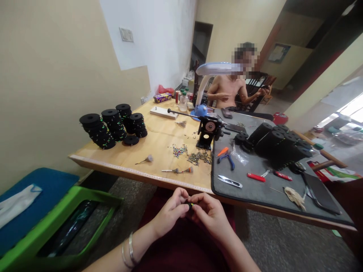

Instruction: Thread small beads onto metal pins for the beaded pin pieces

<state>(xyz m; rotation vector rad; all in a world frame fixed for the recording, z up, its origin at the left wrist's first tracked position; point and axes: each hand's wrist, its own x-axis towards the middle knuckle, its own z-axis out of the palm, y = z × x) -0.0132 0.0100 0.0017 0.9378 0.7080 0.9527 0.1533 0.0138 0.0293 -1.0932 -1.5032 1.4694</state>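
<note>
In front of my lap, just below the table's front edge, both hands meet at a small dark piece with green and yellow spots [190, 205]. My left hand [176, 207] pinches it from one side with thumb and fingertips. From the other side my right hand [208, 211] closes its thumb and fingers on it. Its exact kind is too small to make out. Beyond my hands, small brushes [185, 170] lie near the edge of the wooden table [153, 143]. Behind them are piles of tiny metallic pieces [200, 157] and coloured beads [179, 151].
Stacked black foam spools [98, 130] stand at the left; more spools [279, 143] sit on the grey mat [241, 204]. A black dial device [210, 130] and blue lamp [201, 111] stand mid-table. Pliers [227, 158] and thread snips [230, 181] lie nearby. A person [229, 90] sits opposite.
</note>
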